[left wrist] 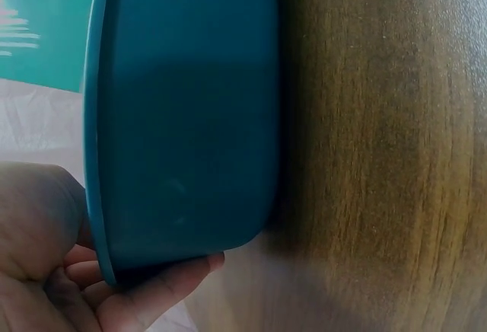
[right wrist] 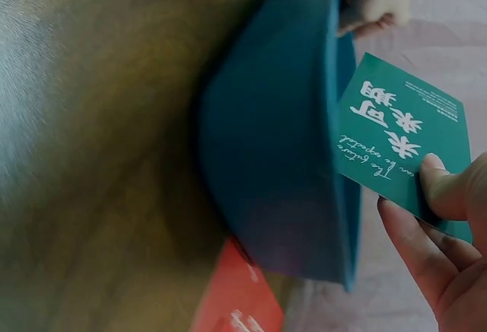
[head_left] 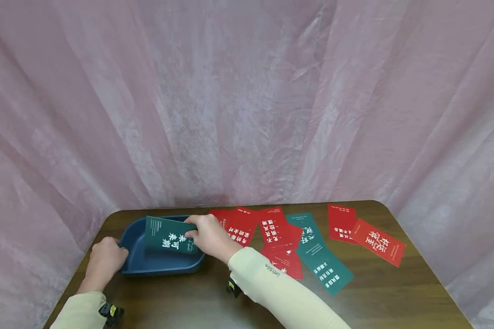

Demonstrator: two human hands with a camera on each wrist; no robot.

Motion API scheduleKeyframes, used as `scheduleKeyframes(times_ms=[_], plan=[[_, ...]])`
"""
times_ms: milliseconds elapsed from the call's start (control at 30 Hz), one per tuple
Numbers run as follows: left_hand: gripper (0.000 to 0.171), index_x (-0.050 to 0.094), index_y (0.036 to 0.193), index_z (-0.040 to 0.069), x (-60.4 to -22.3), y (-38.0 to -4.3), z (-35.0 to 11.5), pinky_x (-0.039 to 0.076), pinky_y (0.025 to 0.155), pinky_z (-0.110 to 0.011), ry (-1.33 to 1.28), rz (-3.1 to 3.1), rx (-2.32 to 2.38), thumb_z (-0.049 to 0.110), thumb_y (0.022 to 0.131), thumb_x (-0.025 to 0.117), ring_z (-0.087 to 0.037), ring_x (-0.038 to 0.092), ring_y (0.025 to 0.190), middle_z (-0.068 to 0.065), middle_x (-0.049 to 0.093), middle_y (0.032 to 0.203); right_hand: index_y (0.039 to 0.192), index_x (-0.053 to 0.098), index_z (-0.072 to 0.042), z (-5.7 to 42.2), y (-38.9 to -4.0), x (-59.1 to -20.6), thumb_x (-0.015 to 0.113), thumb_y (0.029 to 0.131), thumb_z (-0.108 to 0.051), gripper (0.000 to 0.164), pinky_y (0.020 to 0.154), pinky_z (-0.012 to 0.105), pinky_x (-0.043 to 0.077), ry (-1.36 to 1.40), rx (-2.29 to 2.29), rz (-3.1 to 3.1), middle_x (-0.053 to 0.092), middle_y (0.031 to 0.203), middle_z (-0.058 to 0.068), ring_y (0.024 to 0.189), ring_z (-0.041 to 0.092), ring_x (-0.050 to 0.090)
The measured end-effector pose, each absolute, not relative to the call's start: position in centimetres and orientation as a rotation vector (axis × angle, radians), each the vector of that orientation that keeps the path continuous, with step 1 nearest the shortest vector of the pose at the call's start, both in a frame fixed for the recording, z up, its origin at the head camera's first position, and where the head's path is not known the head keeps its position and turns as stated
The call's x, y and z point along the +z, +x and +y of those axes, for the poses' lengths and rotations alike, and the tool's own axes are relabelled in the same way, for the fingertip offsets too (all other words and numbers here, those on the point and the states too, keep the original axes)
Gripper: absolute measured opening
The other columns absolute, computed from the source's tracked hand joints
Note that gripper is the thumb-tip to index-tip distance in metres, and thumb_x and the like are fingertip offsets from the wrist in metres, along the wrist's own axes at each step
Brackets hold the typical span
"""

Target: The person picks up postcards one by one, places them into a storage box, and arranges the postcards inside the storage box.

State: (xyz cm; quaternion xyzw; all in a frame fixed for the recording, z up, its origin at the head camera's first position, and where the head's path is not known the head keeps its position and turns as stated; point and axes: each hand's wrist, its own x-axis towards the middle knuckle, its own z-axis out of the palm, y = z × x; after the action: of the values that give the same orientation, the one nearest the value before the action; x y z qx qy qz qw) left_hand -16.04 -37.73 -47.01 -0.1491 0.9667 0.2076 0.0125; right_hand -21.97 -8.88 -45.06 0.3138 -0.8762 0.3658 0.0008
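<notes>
A blue plastic basin (head_left: 160, 266) stands at the left of the table. My left hand (head_left: 106, 259) grips its left end, thumb over the rim and fingers beneath it, as the left wrist view shows with the basin wall (left wrist: 190, 134). In my right hand (head_left: 212, 237) a green card (head_left: 164, 235) with white lettering is pinched at one edge, thumb on its printed face. The card is held over the basin, tilted, and hides part of the inside. The right wrist view shows the same green card (right wrist: 411, 130) beside the basin's rim.
Several red cards (head_left: 240, 226) overlap to the right of the basin. Green cards (head_left: 323, 260) lie beyond them, and two more red cards (head_left: 380, 242) rest farther right. A pink curtain (head_left: 247, 105) hangs behind the wooden table (head_left: 395, 292).
</notes>
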Motion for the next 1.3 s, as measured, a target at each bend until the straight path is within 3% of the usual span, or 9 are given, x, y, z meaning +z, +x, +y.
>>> scheduleKeyframes(times_ms=[133, 567, 900, 1300], plan=[[0.028, 0.060, 0.091, -0.010, -47.3, -15.9, -37.6, 0.043, 0.050, -0.037, -0.511, 2.980, 0.656, 0.010, 0.080, 0.045, -0.024, 0.048, 0.060, -0.012, 0.055, 0.070, 0.120, 0.061, -0.022, -9.6, -21.4, -46.2, 0.071, 0.080, -0.025, 0.041, 0.065, 0.009, 0.041, 1.027, 1.081, -2.799, 0.061, 0.110, -0.011, 0.091, -0.002, 0.055], [0.020, 0.058, 0.074, -0.002, -47.0, -16.4, -37.4, 0.040, 0.048, -0.035, -0.498, 3.016, 0.655, 0.010, 0.081, 0.045, -0.024, 0.045, 0.057, -0.008, 0.049, 0.064, 0.121, 0.060, -0.022, -10.6, -21.4, -47.1, 0.073, 0.077, -0.017, 0.046, 0.061, 0.010, 0.041, 1.090, 1.024, -2.945, 0.060, 0.109, -0.012, 0.084, -0.005, 0.054], [0.022, 0.062, 0.082, -0.005, -46.9, -16.1, -37.5, 0.042, 0.051, -0.038, -0.469, 3.034, 0.609, 0.011, 0.080, 0.046, -0.025, 0.048, 0.060, -0.012, 0.056, 0.069, 0.119, 0.062, -0.022, -13.0, -21.7, -47.3, 0.072, 0.078, -0.024, 0.042, 0.069, 0.014, 0.043, 1.090, 0.865, -3.043, 0.060, 0.109, -0.012, 0.092, 0.001, 0.053], [0.020, 0.061, 0.077, -0.004, -46.8, -16.0, -37.2, 0.043, 0.051, -0.040, -0.518, 3.047, 0.600, 0.010, 0.078, 0.047, -0.026, 0.050, 0.060, -0.013, 0.056, 0.067, 0.109, 0.065, -0.020, -14.7, -21.7, -48.3, 0.074, 0.076, -0.029, 0.035, 0.065, 0.017, 0.045, 0.911, 0.682, -3.127, 0.061, 0.092, -0.011, 0.078, 0.001, 0.053]])
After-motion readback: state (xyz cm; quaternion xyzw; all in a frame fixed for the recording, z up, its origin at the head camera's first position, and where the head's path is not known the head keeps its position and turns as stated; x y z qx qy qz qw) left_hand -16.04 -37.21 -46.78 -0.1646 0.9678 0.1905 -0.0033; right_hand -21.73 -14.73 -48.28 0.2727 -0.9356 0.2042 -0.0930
